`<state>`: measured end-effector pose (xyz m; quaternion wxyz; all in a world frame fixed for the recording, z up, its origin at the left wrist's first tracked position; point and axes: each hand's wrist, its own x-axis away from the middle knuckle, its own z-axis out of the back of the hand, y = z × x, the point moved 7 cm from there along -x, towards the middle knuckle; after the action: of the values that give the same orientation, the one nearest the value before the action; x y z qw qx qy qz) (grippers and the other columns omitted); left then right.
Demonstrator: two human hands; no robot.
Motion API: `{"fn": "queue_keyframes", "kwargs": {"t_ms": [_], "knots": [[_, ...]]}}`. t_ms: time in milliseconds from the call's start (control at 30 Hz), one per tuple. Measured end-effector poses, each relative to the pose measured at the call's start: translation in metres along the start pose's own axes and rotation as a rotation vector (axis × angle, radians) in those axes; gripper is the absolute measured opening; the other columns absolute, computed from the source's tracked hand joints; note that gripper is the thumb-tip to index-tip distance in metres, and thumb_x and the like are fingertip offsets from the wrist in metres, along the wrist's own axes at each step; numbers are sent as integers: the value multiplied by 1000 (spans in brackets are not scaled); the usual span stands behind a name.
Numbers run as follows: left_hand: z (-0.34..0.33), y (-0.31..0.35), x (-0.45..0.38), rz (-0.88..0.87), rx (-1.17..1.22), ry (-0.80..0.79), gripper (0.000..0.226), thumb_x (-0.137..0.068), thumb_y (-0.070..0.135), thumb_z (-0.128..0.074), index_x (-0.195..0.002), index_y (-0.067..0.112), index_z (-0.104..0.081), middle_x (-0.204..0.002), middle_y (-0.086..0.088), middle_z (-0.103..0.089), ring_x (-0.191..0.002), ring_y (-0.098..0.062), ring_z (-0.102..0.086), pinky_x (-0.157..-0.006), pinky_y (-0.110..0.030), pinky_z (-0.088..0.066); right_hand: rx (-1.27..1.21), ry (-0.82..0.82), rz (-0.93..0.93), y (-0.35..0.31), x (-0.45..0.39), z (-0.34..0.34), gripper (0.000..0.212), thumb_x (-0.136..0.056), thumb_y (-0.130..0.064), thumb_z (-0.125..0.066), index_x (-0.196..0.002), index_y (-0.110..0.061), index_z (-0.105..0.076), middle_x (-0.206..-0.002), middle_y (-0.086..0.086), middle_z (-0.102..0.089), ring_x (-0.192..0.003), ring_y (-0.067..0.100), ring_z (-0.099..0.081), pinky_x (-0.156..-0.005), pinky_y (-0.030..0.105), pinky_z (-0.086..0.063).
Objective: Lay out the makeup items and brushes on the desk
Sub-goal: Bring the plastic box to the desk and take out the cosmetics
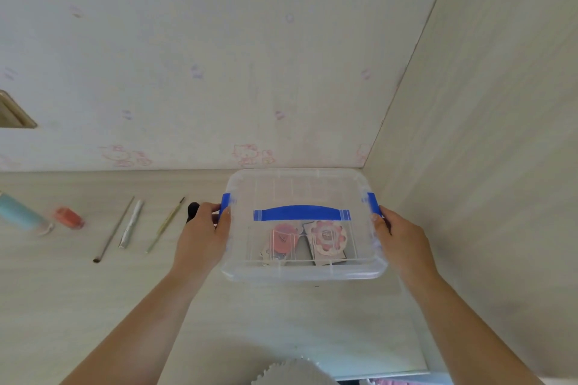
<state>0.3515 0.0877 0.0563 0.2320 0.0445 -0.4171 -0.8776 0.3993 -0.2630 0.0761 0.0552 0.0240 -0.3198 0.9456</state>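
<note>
On the desk (93, 306), both hands' grips clasp the clear box (303, 272), long axis left-right.

No text, brand or number can be read anywhere. The wallpaper (187, 72) carries only faint pink cartoon-cat drawings, no lettering. The packets inside the clear box (300, 272) show pink printed patterns, but any writing on them is too blurred to make out.

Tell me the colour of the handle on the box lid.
Blue handle, on a clear box; the head view shows it.
</note>
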Motion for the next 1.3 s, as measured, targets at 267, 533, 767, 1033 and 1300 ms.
{"fn": "queue_keyframes", "kwargs": {"t_ms": [267,533,767,1033,1300], "knots": [[2,-1,-1,81,62,28,26,-98,17,-35,-74,10,-40,-65,-4,-43,-54,-18,-43,-44,-22,-30,101,-48,-10,-5,-3,1,34,-101,-28,-32,-107,-10,-60,-85,11,-66,-78,28,-61,-71,36,-49],[-2,-5,0,173,291,-20,32,-97,14,-32,-66,11,-36,-66,-4,-36,-61,-21,-36,-42,-13,-37,-157,-75,-165,21,-7,-8,31,-100,-16,-33,-91,-8,-61,-79,11,-61,-72,27,-55,-63,30,-40],[-17,-27,11,282,471,-170,24,-98,21,-38,-87,18,-59,-85,1,-58,-80,-20,-54,-70,-30,-43,-226,-90,-119,9,1,-2,48,-98,-28,-42,-145,-23,-34,-133,-1,-52,-120,19,-52,-98,32,-39],[1,-9,56,-292,208,-170,67,-81,58,-50,-141,42,-25,-139,42,-19,-132,20,-15,-110,-18,-17,-29,-197,238,-6,44,-15,82,-69,-66,-65,-138,-43,-27,-158,-4,-8,-146,14,-6,-118,33,-11],[0,-4,67,-351,102,-212,80,-67,55,-65,-133,54,-21,-155,23,-10,-142,6,-12,-111,-24,-19,39,-210,229,-4,55,-19,93,-71,-41,-76,-144,-36,-20,-159,-2,-3,-147,12,0,-119,45,-4]]}}
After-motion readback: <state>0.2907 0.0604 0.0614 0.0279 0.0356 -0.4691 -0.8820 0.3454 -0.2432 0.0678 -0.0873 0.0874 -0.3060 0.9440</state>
